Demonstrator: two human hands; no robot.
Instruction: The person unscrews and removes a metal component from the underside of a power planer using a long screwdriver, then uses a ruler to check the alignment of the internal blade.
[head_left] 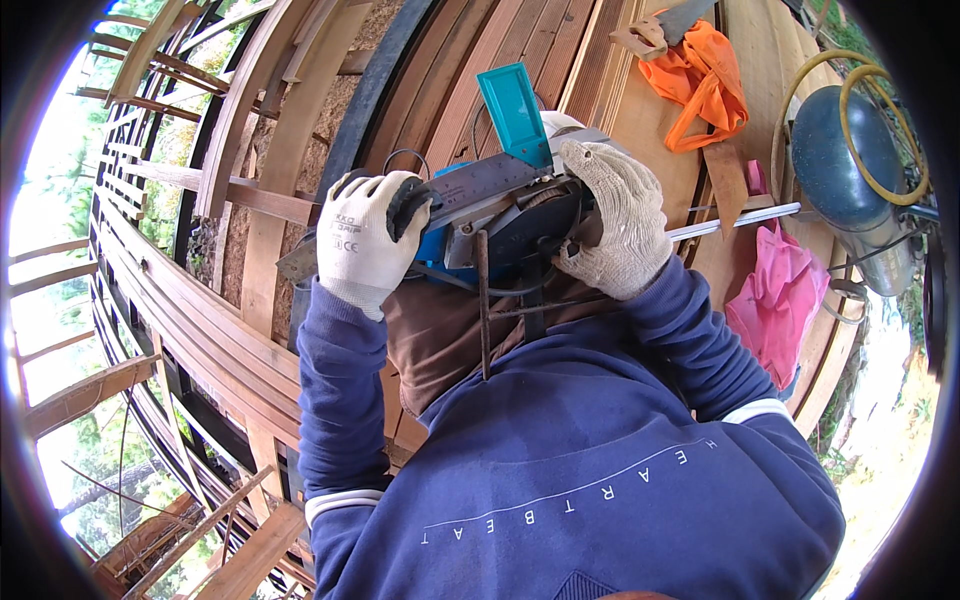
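Observation:
A blue circular saw (462,248) with a dark round blade area (545,225) rests against my lap, its metal base plate facing up. Across the plate lies a try square with a teal stock (516,105) and a grey ruled blade (485,182). My gloved left hand (365,235) closes at the left end of that ruled blade, dark fingertips curled in. My gloved right hand (625,215) curves around the right side of the saw, beside the blade; its fingertips are partly hidden. A thin rusty metal rod (484,300) stands in front of the saw.
Wooden planks (480,75) spread beneath and beyond me. A handsaw (655,32) and orange cloth (700,85) lie at the far right. Nearer are a pink cloth (778,300), a dark tank (845,145) and a yellow hose (860,75). Timber framing (150,270) drops away at left.

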